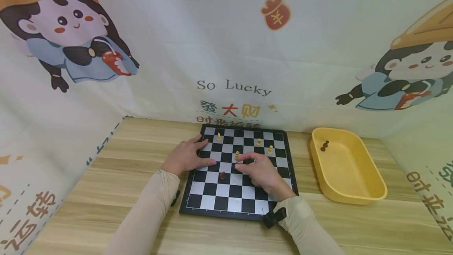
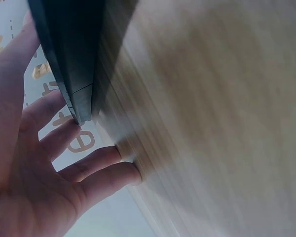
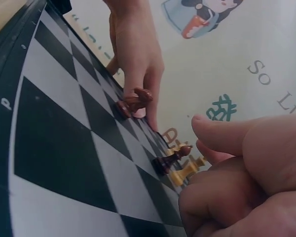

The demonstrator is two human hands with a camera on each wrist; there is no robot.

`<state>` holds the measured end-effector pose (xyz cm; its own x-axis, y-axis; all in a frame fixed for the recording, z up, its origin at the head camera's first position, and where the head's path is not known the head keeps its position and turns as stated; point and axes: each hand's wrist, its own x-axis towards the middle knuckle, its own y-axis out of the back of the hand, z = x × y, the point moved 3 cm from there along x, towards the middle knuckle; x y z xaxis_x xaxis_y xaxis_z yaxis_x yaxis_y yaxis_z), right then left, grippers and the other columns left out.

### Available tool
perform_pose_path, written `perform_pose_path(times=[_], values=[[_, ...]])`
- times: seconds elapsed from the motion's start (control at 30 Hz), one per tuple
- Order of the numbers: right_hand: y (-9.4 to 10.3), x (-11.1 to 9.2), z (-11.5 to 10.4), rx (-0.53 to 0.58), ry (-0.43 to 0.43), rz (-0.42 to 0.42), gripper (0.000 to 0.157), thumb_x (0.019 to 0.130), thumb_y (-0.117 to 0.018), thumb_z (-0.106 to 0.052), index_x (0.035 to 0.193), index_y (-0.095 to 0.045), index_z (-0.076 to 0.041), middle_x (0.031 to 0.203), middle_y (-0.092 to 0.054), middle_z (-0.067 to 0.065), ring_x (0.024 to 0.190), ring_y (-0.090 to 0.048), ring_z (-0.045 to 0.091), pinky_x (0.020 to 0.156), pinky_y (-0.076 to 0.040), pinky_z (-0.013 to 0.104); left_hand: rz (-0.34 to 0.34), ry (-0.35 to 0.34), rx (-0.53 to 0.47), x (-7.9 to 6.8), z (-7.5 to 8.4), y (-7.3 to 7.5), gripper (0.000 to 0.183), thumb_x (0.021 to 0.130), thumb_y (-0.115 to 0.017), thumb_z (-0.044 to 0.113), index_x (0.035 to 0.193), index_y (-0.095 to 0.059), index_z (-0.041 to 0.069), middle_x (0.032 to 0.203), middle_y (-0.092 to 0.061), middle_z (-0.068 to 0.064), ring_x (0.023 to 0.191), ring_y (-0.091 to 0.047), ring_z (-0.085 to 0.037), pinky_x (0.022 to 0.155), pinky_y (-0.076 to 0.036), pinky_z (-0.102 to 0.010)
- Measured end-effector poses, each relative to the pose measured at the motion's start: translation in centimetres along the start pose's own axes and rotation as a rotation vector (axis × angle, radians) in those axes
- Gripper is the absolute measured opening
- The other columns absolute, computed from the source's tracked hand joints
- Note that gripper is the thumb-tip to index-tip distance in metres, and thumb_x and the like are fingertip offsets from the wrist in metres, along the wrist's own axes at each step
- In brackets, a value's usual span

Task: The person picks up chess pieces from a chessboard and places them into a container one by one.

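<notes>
A black-and-white chessboard [image 1: 223, 204] lies on the table. My left hand [image 1: 187, 156] rests at its left edge, thumb over the board and the other fingers spread along the side. A brown chess piece [image 1: 222, 175] stands between my hands. Over the board's middle, my right hand [image 1: 260, 170] has thumb and index finger apart, close to a yellow chess piece [image 1: 237, 155]. In the right wrist view, a dark brown chess piece [image 3: 164, 164] stands upright beside the yellow one, just left of those fingertips. Contact is not visible there. The head view does not show that dark piece clearly.
More yellow pieces stand toward the back: one on the left [image 1: 219, 137], two on the right [image 1: 259, 142]. A yellow plastic tray [image 1: 348, 198] sits right of the board, with a few brown pieces [image 1: 324, 146] inside. A printed cloth [image 1: 170, 50] hangs behind the table.
</notes>
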<state>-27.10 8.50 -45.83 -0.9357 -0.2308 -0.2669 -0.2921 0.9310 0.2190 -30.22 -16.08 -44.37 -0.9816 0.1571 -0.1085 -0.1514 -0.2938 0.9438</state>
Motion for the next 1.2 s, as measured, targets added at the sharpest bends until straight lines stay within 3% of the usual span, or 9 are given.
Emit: perform_pose_path(times=[0.37,0.83,1.0,1.1,1.2], values=[[-0.42,0.31,0.53,0.044,-0.011,-0.015,0.031,0.091,-0.077,-0.018,0.120,-0.070,-0.012,0.049,-0.042,-0.009,0.037,-0.027,0.009,0.038,-0.024,0.022,-0.012,0.003,-0.003,-0.02,-0.08,0.01,0.095,0.081,-0.066,0.076,0.157,-0.042,0.024,0.170,-0.026,-0.009,0.149,-0.034,-0.052,0.122,-0.036,-0.057],[-0.64,0.55,0.65,-0.074,0.028,-0.016,0.028,0.092,-0.075,-0.015,0.119,-0.070,-0.015,0.053,-0.045,-0.008,0.037,-0.031,0.009,0.037,-0.028,0.021,-0.001,-0.003,0.004,0.01,-0.14,0.12,0.095,0.081,-0.067,0.076,0.156,-0.042,0.024,0.170,-0.027,-0.009,0.149,-0.035,-0.051,0.121,-0.037,-0.056],[-0.73,0.37,0.43,-0.113,0.017,0.008,0.026,0.091,-0.074,-0.012,0.117,-0.072,-0.014,0.081,-0.067,-0.002,0.040,-0.034,0.008,0.039,-0.031,0.020,-0.004,-0.007,-0.001,0.05,-0.12,0.10,0.095,0.081,-0.067,0.076,0.156,-0.042,0.024,0.170,-0.026,-0.010,0.148,-0.034,-0.053,0.122,-0.036,-0.058],[-0.79,0.24,0.28,-0.128,0.011,0.022,0.026,0.091,-0.073,-0.011,0.117,-0.072,-0.013,0.098,-0.071,0.004,0.042,-0.036,0.008,0.040,-0.032,0.020,-0.007,0.000,-0.014,0.09,-0.11,-0.01,0.095,0.080,-0.067,0.076,0.156,-0.042,0.025,0.170,-0.026,-0.009,0.149,-0.033,-0.052,0.122,-0.035,-0.057],[-0.88,0.20,0.21,-0.130,0.003,0.031,0.025,0.092,-0.072,-0.010,0.116,-0.072,-0.011,0.102,-0.072,0.008,0.041,-0.035,0.007,0.039,-0.031,0.019,-0.006,0.002,-0.014,0.13,-0.13,-0.08,0.094,0.081,-0.067,0.076,0.156,-0.043,0.024,0.170,-0.026,-0.009,0.149,-0.033,-0.051,0.122,-0.035,-0.057]])
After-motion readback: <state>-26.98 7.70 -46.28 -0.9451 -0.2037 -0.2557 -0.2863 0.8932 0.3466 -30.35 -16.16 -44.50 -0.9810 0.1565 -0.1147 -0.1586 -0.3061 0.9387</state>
